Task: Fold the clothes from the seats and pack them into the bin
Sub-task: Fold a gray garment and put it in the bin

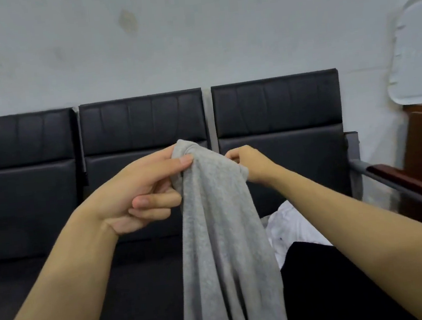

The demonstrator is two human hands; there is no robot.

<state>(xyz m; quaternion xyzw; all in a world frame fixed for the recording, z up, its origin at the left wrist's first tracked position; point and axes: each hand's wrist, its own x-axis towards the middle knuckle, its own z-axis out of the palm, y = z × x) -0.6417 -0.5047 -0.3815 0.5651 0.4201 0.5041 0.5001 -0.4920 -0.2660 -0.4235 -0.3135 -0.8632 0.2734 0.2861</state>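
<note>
Left hand (140,191) pinches top edge of grey garment (221,237), thumb over cloth, fingers curled behind. Right hand (248,164) grips same edge just beside, right of left hand. Both raised so cloth hangs free below hands, likely to find corners before folding. Behind hands: black seats (142,123). Below right hand: white garment (293,226) and black garment (332,285) on seat. Bin not in view.
</note>
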